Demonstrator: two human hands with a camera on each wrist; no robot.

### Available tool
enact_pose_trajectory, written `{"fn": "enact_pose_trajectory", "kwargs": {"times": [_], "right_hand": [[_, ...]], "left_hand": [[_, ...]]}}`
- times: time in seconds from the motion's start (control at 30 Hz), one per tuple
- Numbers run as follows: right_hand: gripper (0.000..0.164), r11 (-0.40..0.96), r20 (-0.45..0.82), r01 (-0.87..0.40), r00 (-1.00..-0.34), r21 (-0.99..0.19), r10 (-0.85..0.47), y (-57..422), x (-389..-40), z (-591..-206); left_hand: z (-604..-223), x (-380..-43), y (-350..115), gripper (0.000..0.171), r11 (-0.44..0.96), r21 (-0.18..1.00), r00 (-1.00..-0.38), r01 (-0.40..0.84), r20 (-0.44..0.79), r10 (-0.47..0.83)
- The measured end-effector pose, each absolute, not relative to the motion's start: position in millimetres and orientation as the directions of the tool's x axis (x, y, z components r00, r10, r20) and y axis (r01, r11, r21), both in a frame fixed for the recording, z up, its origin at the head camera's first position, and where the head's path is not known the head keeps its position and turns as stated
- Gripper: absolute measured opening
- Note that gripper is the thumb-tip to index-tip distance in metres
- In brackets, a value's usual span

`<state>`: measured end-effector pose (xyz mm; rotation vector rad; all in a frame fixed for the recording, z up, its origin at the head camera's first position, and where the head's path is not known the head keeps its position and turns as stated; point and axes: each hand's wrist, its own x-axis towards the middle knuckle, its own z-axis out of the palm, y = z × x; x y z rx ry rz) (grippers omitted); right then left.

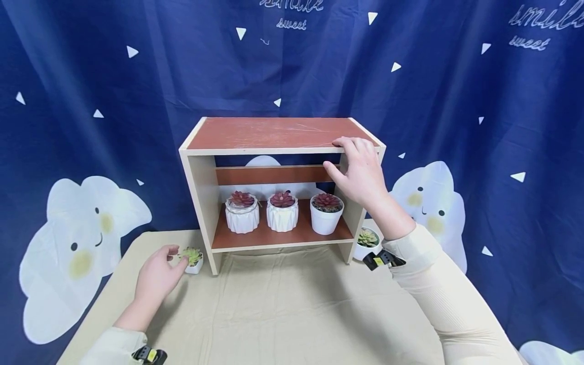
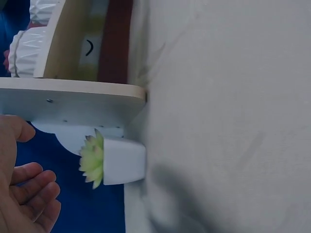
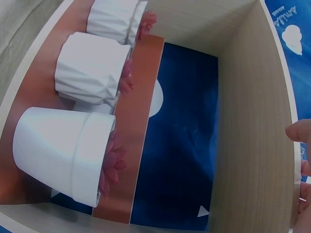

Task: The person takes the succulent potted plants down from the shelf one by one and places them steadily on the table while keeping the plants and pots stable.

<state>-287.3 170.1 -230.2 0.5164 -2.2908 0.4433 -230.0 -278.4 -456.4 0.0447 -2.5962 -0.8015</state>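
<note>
My left hand is at the left end of a small wooden shelf, fingers loosely bent and holding nothing. It reaches toward a green succulent in a small white square pot; in the left wrist view a gap shows between fingers and plant. My right hand is at the front right edge of the shelf's brown top, fingertips over the top and thumb spread below the edge. On the lower board stand several white pots with red succulents: two ribbed ones and a smooth one.
Another green succulent in a white round pot stands to the right of the shelf, partly behind the right wrist. A beige cloth covers the table. Behind hangs a dark blue curtain with clouds and triangles.
</note>
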Motion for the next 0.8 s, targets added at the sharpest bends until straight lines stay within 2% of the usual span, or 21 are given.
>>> {"fn": "enact_pose_trajectory", "kwargs": {"times": [0.8], "right_hand": [[0.048,0.860,0.729,-0.486,-0.644,-0.156,-0.231,170.4,-288.1,-230.9]], "left_hand": [[-409.3,-239.2,-262.5,0.039,0.863,0.468,-0.867,0.189,0.492,-0.076]]}}
